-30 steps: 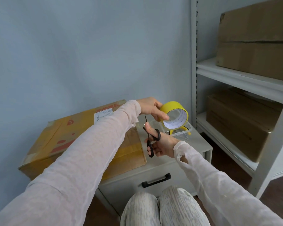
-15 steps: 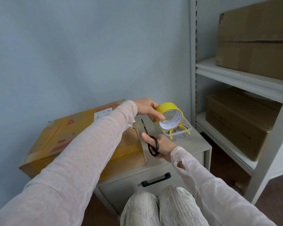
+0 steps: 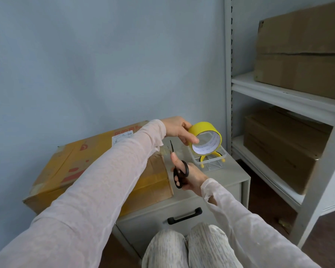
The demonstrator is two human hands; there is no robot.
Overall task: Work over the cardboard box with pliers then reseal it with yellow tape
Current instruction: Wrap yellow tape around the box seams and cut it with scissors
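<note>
Two hands over grey cabinet [image 3: 232, 176] | left hand [image 3: 179, 129] grips tape [image 3: 202, 129] | right hand [image 3: 194, 177] grips scissors [image 3: 180, 174]

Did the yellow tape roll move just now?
No. The yellow tape roll is still held by the left hand, just above the clear tray on the cabinet.

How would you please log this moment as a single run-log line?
left hand: holds yellow tape roll | right hand: holds black scissors | cardboard box: lies on cabinet
</note>
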